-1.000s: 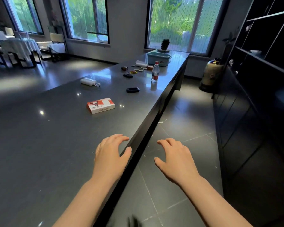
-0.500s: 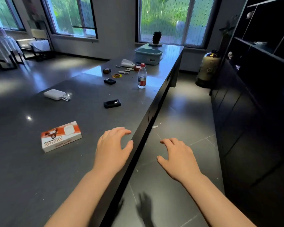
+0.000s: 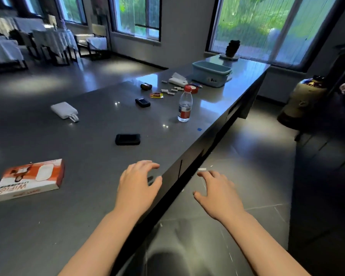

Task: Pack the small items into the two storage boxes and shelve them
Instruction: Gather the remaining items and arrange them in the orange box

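A pale teal storage box (image 3: 211, 73) stands at the far end of the long dark table (image 3: 88, 216). Small items lie scattered before it: a white power bank (image 3: 177, 81), red tape roll (image 3: 193, 89), several small white pieces (image 3: 170, 91), a yellow-red packet (image 3: 156, 95), two dark gadgets (image 3: 142, 102) (image 3: 146, 86). Closer are a black case (image 3: 127, 139), a white pouch (image 3: 64, 110) and an orange-white carton (image 3: 30, 179). My left hand (image 3: 137, 186) hovers empty over the table's near edge. My right hand (image 3: 219, 193) hangs empty over the floor, fingers spread.
A water bottle with a red cap (image 3: 185, 106) stands near the table's right edge. A dark shelving unit (image 3: 327, 176) runs along the right, with a tiled aisle (image 3: 237, 156) between it and the table. A large ceramic jar (image 3: 301, 102) sits on the floor.
The view has advanced along the table; the carton, black case and bottle now sit closer and lower in the frame. Both hands stay open and empty.
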`<control>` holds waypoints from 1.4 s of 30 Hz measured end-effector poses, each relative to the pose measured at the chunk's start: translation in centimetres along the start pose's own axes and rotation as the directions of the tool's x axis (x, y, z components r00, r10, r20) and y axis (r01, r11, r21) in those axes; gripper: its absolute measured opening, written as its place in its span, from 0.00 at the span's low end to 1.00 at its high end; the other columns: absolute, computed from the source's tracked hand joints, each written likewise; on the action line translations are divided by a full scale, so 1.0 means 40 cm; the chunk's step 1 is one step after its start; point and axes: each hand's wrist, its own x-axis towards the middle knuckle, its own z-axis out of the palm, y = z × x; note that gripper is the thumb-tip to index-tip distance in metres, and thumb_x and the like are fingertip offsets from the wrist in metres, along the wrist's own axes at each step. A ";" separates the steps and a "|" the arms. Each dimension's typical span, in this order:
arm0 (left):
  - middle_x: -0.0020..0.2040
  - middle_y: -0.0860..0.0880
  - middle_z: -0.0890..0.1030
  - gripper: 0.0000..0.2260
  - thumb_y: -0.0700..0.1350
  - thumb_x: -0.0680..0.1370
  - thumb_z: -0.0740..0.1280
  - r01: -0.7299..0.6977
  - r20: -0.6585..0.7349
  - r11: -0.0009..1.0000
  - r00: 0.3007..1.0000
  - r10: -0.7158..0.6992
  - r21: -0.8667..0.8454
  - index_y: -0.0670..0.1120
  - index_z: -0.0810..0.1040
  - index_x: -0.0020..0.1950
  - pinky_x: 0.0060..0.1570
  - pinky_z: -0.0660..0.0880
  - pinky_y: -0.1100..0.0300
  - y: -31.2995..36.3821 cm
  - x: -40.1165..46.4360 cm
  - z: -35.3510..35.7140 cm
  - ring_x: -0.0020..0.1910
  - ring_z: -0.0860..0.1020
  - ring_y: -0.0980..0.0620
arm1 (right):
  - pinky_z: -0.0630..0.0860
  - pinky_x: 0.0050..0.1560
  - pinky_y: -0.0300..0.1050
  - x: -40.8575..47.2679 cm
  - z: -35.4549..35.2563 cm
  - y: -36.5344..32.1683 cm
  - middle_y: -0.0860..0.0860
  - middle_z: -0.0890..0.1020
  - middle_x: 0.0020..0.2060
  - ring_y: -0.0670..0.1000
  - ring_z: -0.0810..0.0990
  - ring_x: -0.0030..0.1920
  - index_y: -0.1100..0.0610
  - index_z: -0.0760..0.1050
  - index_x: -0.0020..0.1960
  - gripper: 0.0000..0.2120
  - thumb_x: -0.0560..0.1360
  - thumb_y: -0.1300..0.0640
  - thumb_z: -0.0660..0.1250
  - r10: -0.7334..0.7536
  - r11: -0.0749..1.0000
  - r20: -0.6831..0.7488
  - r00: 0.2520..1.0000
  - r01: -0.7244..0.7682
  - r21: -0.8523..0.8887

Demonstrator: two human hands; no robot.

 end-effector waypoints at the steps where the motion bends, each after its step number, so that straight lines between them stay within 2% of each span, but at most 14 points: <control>1: 0.62 0.59 0.74 0.13 0.51 0.75 0.66 0.021 0.000 1.000 1.000 -0.021 0.018 0.55 0.77 0.60 0.62 0.61 0.60 -0.010 0.014 0.007 0.63 0.69 0.56 | 0.66 0.62 0.46 0.028 0.009 -0.003 0.48 0.72 0.65 0.52 0.69 0.65 0.48 0.65 0.70 0.23 0.76 0.46 0.62 -0.029 0.999 0.013 0.999 0.029 0.014; 7: 0.62 0.56 0.75 0.13 0.50 0.75 0.67 0.154 -0.084 0.986 0.985 -0.150 0.054 0.54 0.77 0.60 0.62 0.64 0.57 -0.091 0.125 0.022 0.63 0.70 0.53 | 0.70 0.63 0.49 0.208 0.076 -0.065 0.49 0.73 0.63 0.52 0.70 0.64 0.49 0.65 0.71 0.25 0.76 0.47 0.63 -0.225 0.972 0.032 0.974 0.222 0.075; 12: 0.62 0.56 0.76 0.13 0.50 0.75 0.67 0.292 -0.172 0.953 0.946 -0.276 0.077 0.53 0.77 0.60 0.60 0.63 0.58 -0.195 0.196 -0.001 0.63 0.70 0.53 | 0.71 0.63 0.50 0.383 0.134 -0.154 0.50 0.72 0.64 0.53 0.69 0.65 0.50 0.64 0.71 0.26 0.75 0.48 0.63 -0.370 0.928 0.121 0.921 0.363 0.079; 18: 0.58 0.50 0.79 0.14 0.47 0.71 0.71 0.519 -0.281 0.850 0.833 -0.477 0.095 0.49 0.80 0.56 0.59 0.71 0.53 -0.365 0.207 -0.047 0.58 0.75 0.47 | 0.67 0.66 0.48 0.557 0.226 -0.267 0.52 0.67 0.69 0.55 0.64 0.70 0.52 0.59 0.75 0.30 0.75 0.51 0.64 -0.481 0.876 0.144 0.865 0.469 0.114; 21: 0.59 0.50 0.78 0.16 0.47 0.70 0.71 0.612 -0.324 0.785 0.764 -0.557 0.095 0.49 0.79 0.58 0.61 0.69 0.52 -0.416 0.181 -0.063 0.60 0.74 0.47 | 0.65 0.68 0.49 0.618 0.274 -0.314 0.52 0.65 0.71 0.55 0.60 0.72 0.52 0.57 0.76 0.33 0.75 0.49 0.64 -0.513 0.858 0.145 0.846 0.502 0.110; 25: 0.67 0.48 0.72 0.21 0.50 0.71 0.70 0.765 -0.466 0.633 0.605 -0.646 0.116 0.51 0.75 0.63 0.64 0.64 0.51 -0.471 0.174 -0.091 0.65 0.68 0.45 | 0.58 0.73 0.51 0.703 0.323 -0.368 0.52 0.60 0.75 0.54 0.55 0.75 0.49 0.53 0.78 0.34 0.76 0.44 0.62 -0.554 0.832 0.181 0.812 0.549 0.083; 28: 0.72 0.46 0.64 0.25 0.55 0.71 0.69 0.875 -0.544 0.477 0.439 -0.715 0.078 0.53 0.70 0.67 0.66 0.59 0.49 -0.496 0.199 -0.112 0.70 0.60 0.42 | 0.59 0.72 0.51 0.752 0.344 -0.383 0.51 0.66 0.71 0.54 0.63 0.72 0.48 0.55 0.76 0.32 0.77 0.43 0.61 -0.581 0.813 0.177 0.795 0.577 0.077; 31: 0.76 0.47 0.52 0.34 0.63 0.69 0.67 0.947 -0.509 0.322 0.274 -0.816 -0.007 0.56 0.61 0.72 0.69 0.52 0.41 -0.530 0.244 -0.122 0.74 0.48 0.44 | 0.67 0.66 0.48 0.782 0.350 -0.403 0.52 0.69 0.68 0.55 0.67 0.67 0.47 0.56 0.75 0.30 0.77 0.42 0.60 -0.615 0.788 0.193 0.765 0.609 0.094; 33: 0.77 0.47 0.48 0.41 0.69 0.67 0.65 0.975 -0.506 0.221 0.187 -0.842 -0.007 0.54 0.56 0.74 0.68 0.49 0.36 -0.554 0.279 -0.131 0.75 0.45 0.44 | 0.68 0.64 0.47 0.799 0.345 -0.429 0.51 0.68 0.68 0.54 0.67 0.66 0.47 0.55 0.75 0.30 0.78 0.40 0.59 -0.648 0.760 0.185 0.739 0.643 0.094; 37: 0.77 0.46 0.45 0.49 0.71 0.64 0.67 0.995 -0.511 0.060 0.011 -0.859 -0.079 0.49 0.52 0.76 0.65 0.54 0.31 -0.589 0.322 -0.157 0.76 0.44 0.45 | 0.67 0.63 0.48 0.817 0.323 -0.507 0.50 0.69 0.65 0.53 0.67 0.65 0.47 0.57 0.75 0.29 0.77 0.40 0.59 -0.759 0.650 0.117 0.640 0.737 0.185; 38: 0.77 0.46 0.45 0.49 0.69 0.64 0.68 0.997 -0.502 0.038 -0.002 -0.865 -0.069 0.49 0.52 0.76 0.65 0.55 0.32 -0.592 0.321 -0.159 0.76 0.44 0.46 | 0.67 0.63 0.48 0.817 0.319 -0.526 0.50 0.70 0.65 0.53 0.67 0.64 0.47 0.57 0.75 0.29 0.77 0.41 0.60 -0.787 0.615 0.102 0.608 0.761 0.205; 39: 0.77 0.46 0.44 0.48 0.66 0.64 0.70 0.998 -0.491 0.046 0.015 -0.871 -0.051 0.49 0.52 0.76 0.66 0.55 0.33 -0.594 0.316 -0.160 0.76 0.43 0.45 | 0.67 0.62 0.48 0.817 0.316 -0.544 0.50 0.70 0.64 0.53 0.68 0.64 0.47 0.58 0.75 0.29 0.77 0.41 0.60 -0.810 0.583 0.083 0.581 0.781 0.225; 42: 0.77 0.47 0.41 0.53 0.61 0.61 0.75 0.985 -0.454 0.171 0.151 -0.878 -0.004 0.53 0.46 0.76 0.71 0.51 0.41 -0.583 0.280 -0.155 0.76 0.40 0.45 | 0.69 0.59 0.48 0.816 0.316 -0.594 0.50 0.73 0.60 0.53 0.70 0.61 0.48 0.62 0.74 0.28 0.76 0.42 0.63 -0.859 0.499 0.034 0.510 0.823 0.270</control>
